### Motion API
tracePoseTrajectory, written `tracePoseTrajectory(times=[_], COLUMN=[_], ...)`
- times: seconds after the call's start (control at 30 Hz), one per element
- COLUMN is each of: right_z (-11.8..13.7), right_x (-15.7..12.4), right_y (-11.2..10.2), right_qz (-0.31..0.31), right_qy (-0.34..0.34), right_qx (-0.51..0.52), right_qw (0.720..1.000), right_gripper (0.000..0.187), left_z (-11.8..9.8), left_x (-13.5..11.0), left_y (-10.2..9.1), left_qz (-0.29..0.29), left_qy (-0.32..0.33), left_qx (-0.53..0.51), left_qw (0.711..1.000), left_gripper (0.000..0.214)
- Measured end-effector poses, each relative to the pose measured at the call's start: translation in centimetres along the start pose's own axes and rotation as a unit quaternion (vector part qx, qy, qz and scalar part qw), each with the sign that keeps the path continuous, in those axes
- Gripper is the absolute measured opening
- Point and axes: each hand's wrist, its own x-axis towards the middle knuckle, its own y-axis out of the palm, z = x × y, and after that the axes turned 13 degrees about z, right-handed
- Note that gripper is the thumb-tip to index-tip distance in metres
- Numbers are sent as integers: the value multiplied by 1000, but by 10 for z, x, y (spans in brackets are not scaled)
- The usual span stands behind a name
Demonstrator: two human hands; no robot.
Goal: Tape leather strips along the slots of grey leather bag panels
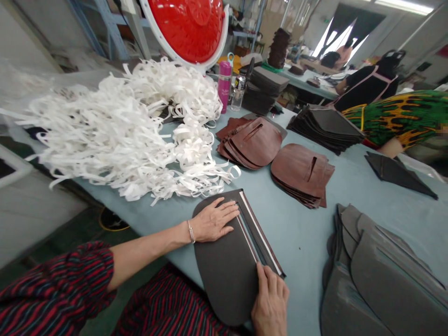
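A dark grey rounded leather piece [224, 275] lies at the near edge of the blue-grey table [301, 228]. Along its right side runs a dark strip with a white tape edge [261, 231]. My left hand [213, 219] lies flat on the upper part of the piece, fingers stretched toward the strip. My right hand [270, 301] presses its fingertips on the lower end of the strip, nothing gripped that I can see.
A big heap of white tape strips [129, 126] fills the left of the table. Two brown leather stacks [254, 142] [303, 172] lie in the middle, grey stacked pieces [378, 275] at the near right, black stacks [327, 126] farther back. Bottles [224, 86] stand behind. Other people work at the right.
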Motion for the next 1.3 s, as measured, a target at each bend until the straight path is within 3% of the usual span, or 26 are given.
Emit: tracePoseTrajectory(times=[0.17,0.3,0.5,0.63,0.77,1.07,1.2,1.3], right_z=[-1,5,51,76,72,30,26,16], right_x=[4,33,119,146,123,12,6,15], right_y=[-9,-18,-13,-4,-2,-17,-17,-14], right_qz=[0,13,19,37,25,-6,-11,-10], right_qy=[-20,4,11,46,52,35,51,62], right_qx=[25,56,37,-34,-78,-82,-64,-42], right_qw=[999,998,999,998,995,996,997,997], right_gripper=[37,20,38,36,35,36,32,25], left_z=[-1,-3,-5,-5,-6,-6,-7,-31], left_x=[0,0,2,2,3,2,4,-6], left_y=[1,1,-3,-4,-5,-1,-1,-2], left_qz=[2,-14,-21,-18,-13,-3,-8,-40], left_qy=[-18,-29,-36,-44,-49,-46,-59,-141], left_qx=[-28,-38,-33,-34,-33,-19,-17,-38], left_qw=[999,999,999,998,998,999,998,988], left_gripper=[52,51,47,47,47,48,46,43])
